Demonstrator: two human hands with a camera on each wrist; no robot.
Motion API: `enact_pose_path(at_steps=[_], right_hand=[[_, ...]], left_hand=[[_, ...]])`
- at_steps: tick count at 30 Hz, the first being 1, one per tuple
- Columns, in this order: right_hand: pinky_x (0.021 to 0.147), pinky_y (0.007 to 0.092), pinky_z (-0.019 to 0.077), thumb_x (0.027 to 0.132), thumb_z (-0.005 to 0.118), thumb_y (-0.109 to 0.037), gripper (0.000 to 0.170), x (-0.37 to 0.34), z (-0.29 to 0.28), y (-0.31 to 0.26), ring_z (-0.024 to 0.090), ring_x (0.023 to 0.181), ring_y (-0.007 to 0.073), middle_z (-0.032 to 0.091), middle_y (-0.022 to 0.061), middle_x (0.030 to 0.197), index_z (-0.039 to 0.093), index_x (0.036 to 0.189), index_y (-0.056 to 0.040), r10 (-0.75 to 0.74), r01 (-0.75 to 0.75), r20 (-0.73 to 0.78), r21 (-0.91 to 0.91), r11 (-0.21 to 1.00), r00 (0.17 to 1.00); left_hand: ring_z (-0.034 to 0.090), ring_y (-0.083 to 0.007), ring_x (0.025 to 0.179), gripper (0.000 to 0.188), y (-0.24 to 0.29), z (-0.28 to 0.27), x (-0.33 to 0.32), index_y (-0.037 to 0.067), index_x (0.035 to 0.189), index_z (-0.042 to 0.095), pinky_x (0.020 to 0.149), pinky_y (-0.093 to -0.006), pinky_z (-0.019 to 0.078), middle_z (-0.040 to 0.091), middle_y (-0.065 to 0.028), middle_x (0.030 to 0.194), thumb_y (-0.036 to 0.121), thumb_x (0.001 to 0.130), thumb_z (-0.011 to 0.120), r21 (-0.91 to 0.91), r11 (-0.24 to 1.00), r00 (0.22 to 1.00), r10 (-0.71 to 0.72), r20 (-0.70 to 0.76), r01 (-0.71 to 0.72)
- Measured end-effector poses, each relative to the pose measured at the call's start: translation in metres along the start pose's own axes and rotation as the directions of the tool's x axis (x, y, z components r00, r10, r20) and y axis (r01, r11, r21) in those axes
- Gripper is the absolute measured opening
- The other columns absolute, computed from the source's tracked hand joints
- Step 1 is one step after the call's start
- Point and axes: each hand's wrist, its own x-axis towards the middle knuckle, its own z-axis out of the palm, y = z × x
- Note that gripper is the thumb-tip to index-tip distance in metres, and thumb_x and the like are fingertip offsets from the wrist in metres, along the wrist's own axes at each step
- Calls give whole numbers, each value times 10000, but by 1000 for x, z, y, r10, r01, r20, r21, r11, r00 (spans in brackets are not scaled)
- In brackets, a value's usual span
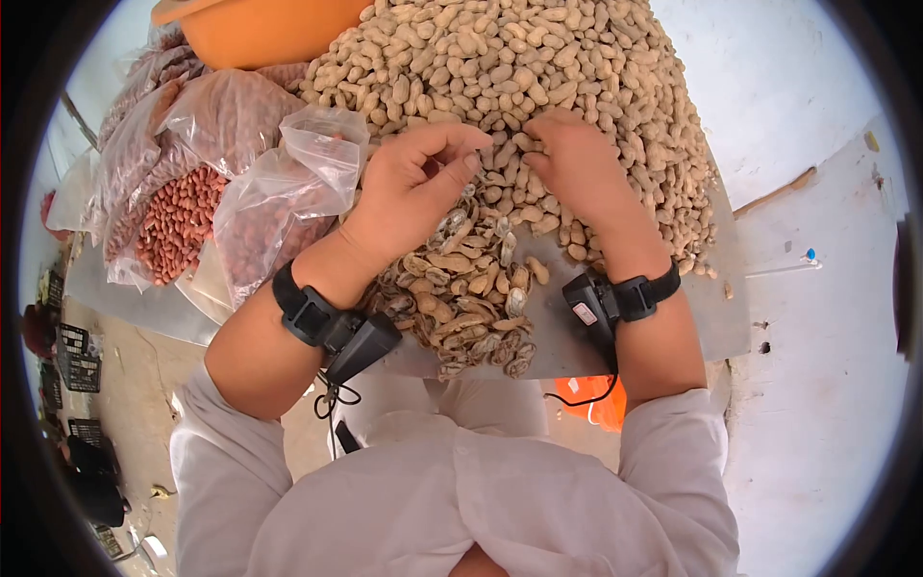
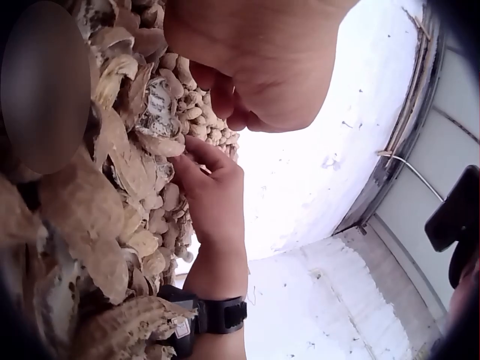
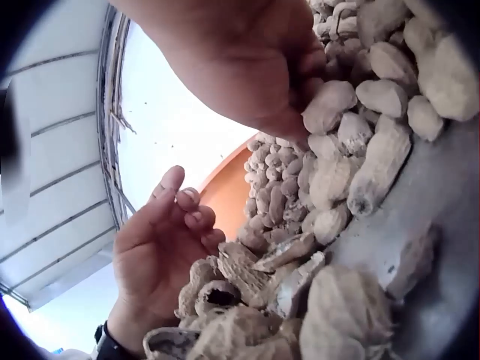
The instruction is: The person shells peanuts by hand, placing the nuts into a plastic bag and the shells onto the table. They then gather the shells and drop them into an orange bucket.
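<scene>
A large heap of unshelled peanuts (image 1: 500, 67) covers the back of a grey metal tabletop (image 1: 567, 337). My right hand (image 1: 582, 173) reaches into its near side, fingers bent and fingertips among the pods; I cannot tell whether they pinch one. In the right wrist view its thumb lies against a peanut (image 3: 330, 105). Over the left part of the heap's front edge hovers my left hand (image 1: 409, 192), thumb and forefinger close together. Seen from the right wrist, the left hand (image 3: 161, 255) has loosely bent fingers and nothing visible in them. Broken peanut shells (image 1: 471, 288) lie between the forearms.
Clear plastic bags (image 1: 231, 115) of red shelled peanut kernels (image 1: 178, 226) crowd the left side. Behind them stands an orange basin (image 1: 269, 34). Black crates (image 1: 77, 361) sit on the floor at far left, and an orange bag (image 1: 601, 404) shows below the table's front edge.
</scene>
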Motion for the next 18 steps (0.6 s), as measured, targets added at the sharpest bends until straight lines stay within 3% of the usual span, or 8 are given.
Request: enact_pose_path(at_steps=[3,6,9,10,12,13,16,18], right_hand=[[732,418,492,736,671,-116,168,3,-2,-5,595,844,325,562,145,867,615,856,-12,57,-50,86,-87,995,995],[698,405,490,766,657,-136,158,5,2,-4,595,813,331,553,146,853,607,847,-10,45,-44,22,-61,997,999],[659,378,480,812,617,-144,158,6,-10,-13,605,766,280,578,126,826,615,883,-3,79,-68,-62,171,983,995],[654,368,474,825,602,-142,158,7,-21,-23,599,749,256,587,114,812,615,895,-1,127,-116,-2,382,917,992],[644,349,463,851,571,-139,164,9,-38,-44,586,716,206,605,90,786,616,920,4,172,-222,144,729,648,975],[599,299,452,871,538,-124,181,9,-31,-45,539,644,128,604,52,741,610,970,10,187,-246,168,783,572,968],[549,244,433,882,532,-117,181,3,-15,-52,507,588,87,576,33,737,599,984,18,163,-300,268,928,223,950],[514,201,409,882,549,-114,186,-2,-6,-52,487,571,55,560,13,720,595,1010,13,181,-273,252,957,104,951]], left_hand=[[496,-38,699,165,0,5,0,20,1026,625,626,-185,415,592,32,802,53,869,587,-56,998,998,15,-64,-19],[505,-43,714,179,-2,4,0,24,1037,622,631,-190,421,590,29,813,33,861,593,-67,997,998,28,-52,-31],[509,-44,733,190,-4,3,2,8,1045,612,635,-192,424,594,25,842,38,858,611,-121,993,997,-2,-78,-7],[509,-44,737,204,-2,4,3,1,1058,607,636,-193,425,596,20,858,45,858,617,-184,983,994,-21,-105,1],[509,-44,746,235,3,8,3,-12,1082,597,639,-194,428,601,11,891,58,860,628,-308,951,986,-64,-153,14],[512,-45,747,239,4,9,3,-17,1083,599,640,-194,428,605,9,889,69,862,631,-319,947,987,-70,-145,20],[521,-49,748,245,4,6,4,-28,1078,610,641,-195,430,619,3,878,96,868,634,-298,953,989,-85,-117,46],[528,-54,744,235,0,4,5,-29,1066,622,641,-199,433,629,1,860,106,873,631,-214,973,991,-105,-84,85]])
